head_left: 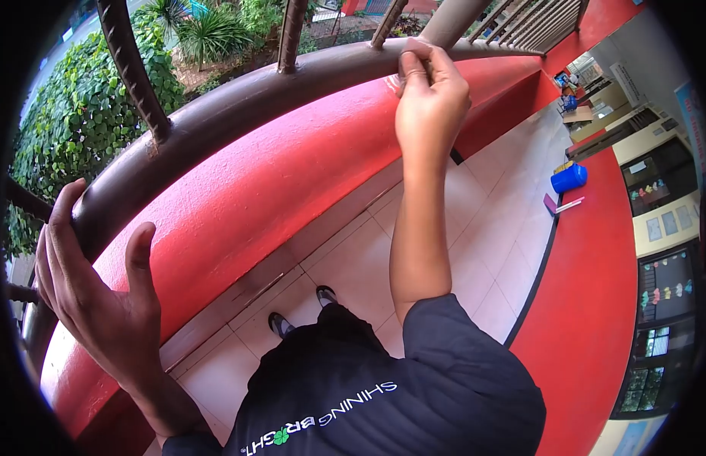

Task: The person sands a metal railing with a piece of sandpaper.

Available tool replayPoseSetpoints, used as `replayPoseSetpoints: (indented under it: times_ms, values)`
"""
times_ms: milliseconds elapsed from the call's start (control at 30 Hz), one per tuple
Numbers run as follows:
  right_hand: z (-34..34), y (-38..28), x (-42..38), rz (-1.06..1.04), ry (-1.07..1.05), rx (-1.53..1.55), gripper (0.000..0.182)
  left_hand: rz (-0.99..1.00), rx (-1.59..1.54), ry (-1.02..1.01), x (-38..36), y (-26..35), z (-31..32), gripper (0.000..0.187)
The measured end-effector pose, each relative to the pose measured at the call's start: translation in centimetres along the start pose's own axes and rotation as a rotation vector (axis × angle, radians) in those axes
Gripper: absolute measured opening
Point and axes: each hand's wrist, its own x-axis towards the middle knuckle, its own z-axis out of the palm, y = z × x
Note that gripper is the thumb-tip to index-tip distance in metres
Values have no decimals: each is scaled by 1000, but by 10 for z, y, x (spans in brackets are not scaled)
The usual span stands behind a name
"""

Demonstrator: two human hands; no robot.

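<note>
The dark metal rail (239, 105) curves from the near left of the scene up to the far right, with ridged bars (127, 68) joined to it and a red ledge (246, 194) running along beside it. At its far stretch, the right hand (433, 80) is up against the rail, fingers curled in and thumb pressed to them; whether something small is pinched there, I cannot tell. The left hand (102, 292) is open at the near left end, fingers spread and thumb held apart, with nothing seen in its grasp; its fingers overlap the rail's edge, though contact is unclear. Leafy plants (83, 114) grow beyond the bars. Below the ledge, two shoes (277, 324) stand on the tiled floor (474, 228), and well apart to the right is a blue container (569, 178) beside the red wall (585, 304).
</note>
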Motion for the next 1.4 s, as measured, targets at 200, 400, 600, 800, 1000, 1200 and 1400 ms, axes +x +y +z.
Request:
replayPoseSetpoints:
  times_ms: [200,400,600,800,1000,1200,1400]
  values:
    - [4,-9,-6,-157,42,-209,9,18,32,-25,-1,0,-1,59]
    - [12,-19,-23,-267,1,-298,8,47,17,-22,0,-2,-2,61]
    - [19,-17,-41,-592,-78,-239,9,40,20,-31,1,1,-4,65]
    - [22,-17,-47,-580,-86,-190,7,17,33,-55,2,1,-4,67]
    - [5,0,-11,-72,110,-92,9,4,15,-35,0,2,-3,69]
    - [0,0,9,25,89,-8,5,-14,8,-47,-1,0,1,69]
    - [6,8,-12,-412,-40,-135,2,24,-22,27,1,-1,7,76]
